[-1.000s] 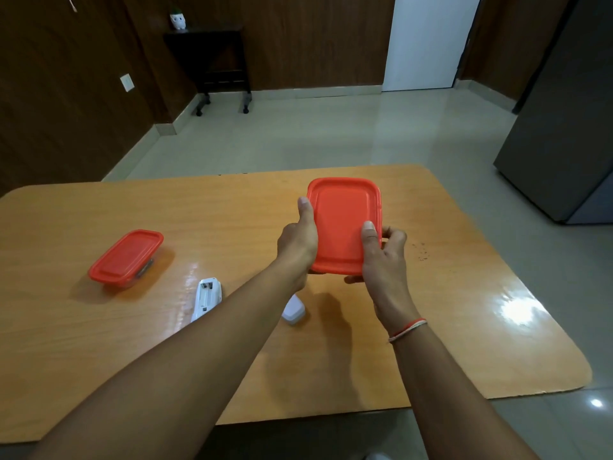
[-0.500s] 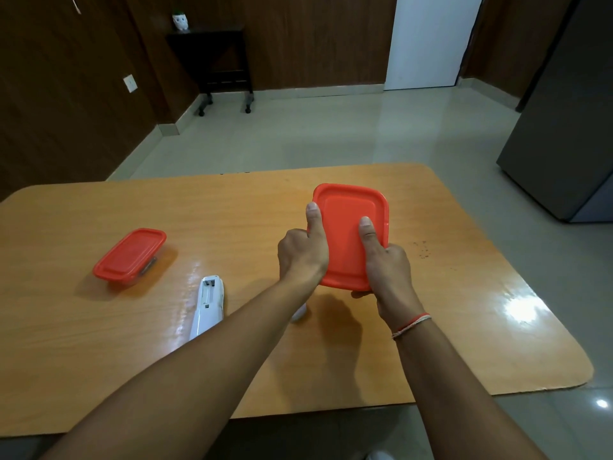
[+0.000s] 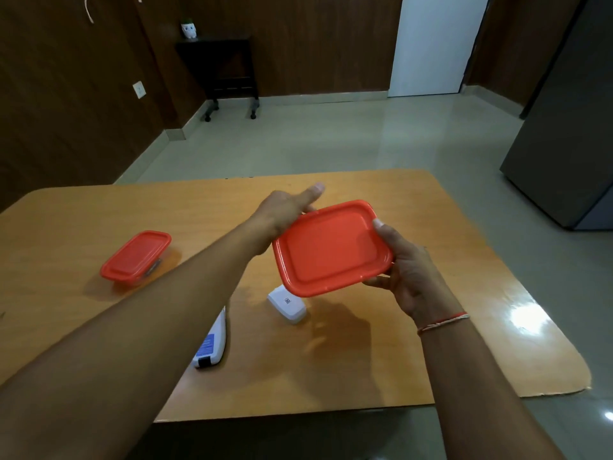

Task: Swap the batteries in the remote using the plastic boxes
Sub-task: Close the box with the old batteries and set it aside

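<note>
No text can be read (the remote's (image 3: 212,343) blue label is too blurred).

A room lined with dark brown wood-panelled walls (image 3: 66,94), seen from above a glossy orange-brown worktop (image 3: 414,360) with rounded corners. Pale grey-green polished floor tiles (image 3: 331,141) reflect light from a white door (image 3: 431,44) in the far wall, and a bright glare spot sits on the worktop's right side. A light skirting runs along the foot of the walls. Against the far wall stands a small dark side table (image 3: 222,68) on castors, carrying a little white pot (image 3: 189,29) with a green plant. A white switch plate (image 3: 139,90) is fixed to the left wall. A tall dark grey cabinet (image 3: 570,127) stands at right.
</note>
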